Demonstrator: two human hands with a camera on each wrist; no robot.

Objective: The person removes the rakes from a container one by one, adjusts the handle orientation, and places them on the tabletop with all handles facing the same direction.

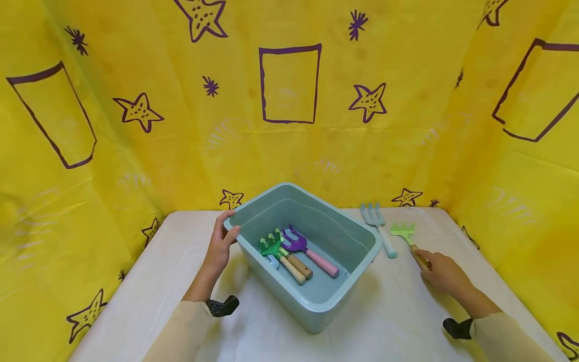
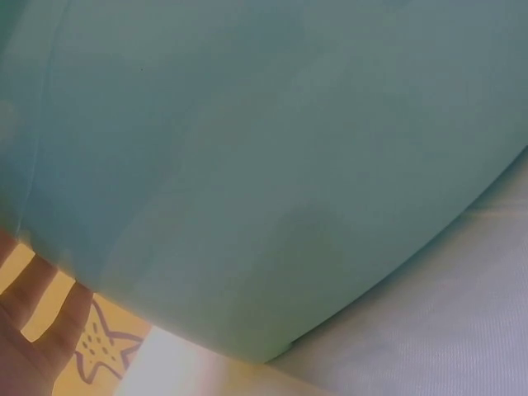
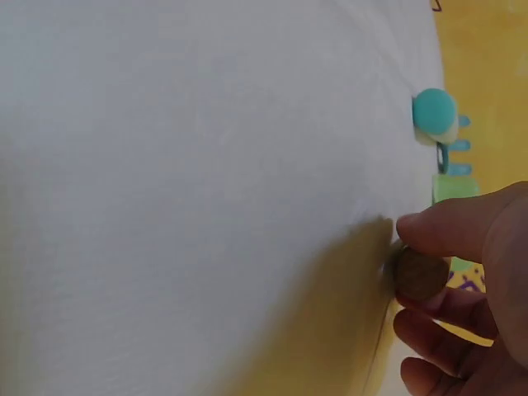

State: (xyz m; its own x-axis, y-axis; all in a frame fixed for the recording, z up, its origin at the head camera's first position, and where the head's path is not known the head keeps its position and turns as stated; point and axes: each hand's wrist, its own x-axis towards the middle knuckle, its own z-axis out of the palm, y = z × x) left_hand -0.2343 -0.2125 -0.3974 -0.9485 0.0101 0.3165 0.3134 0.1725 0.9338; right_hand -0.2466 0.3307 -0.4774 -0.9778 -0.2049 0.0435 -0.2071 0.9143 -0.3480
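Note:
My left hand (image 1: 220, 247) grips the left rim of a blue-green plastic bin (image 1: 281, 297), thumb over the edge. Inside lie a purple garden fork (image 1: 296, 244) with a pink handle, a green hand rake (image 1: 272, 248) with a pale wooden handle, a brown-handled tool (image 1: 300, 265) partly covered by it, and a light blue tool (image 1: 273, 261), mostly hidden. Right of the bin, my right hand (image 1: 445, 274) pinches the wooden handle (image 3: 421, 272) of a light green hand rake (image 1: 402, 230). Its tines are on or just above the table; I cannot tell which.
A light blue garden fork (image 1: 373, 216) lies between the bin and the light green rake. White cloth covers the table (image 1: 380, 322). Yellow curtains (image 1: 289, 151) with purple drawings stand at the back and both sides. A dark band piece (image 1: 222, 305) sits at my left wrist.

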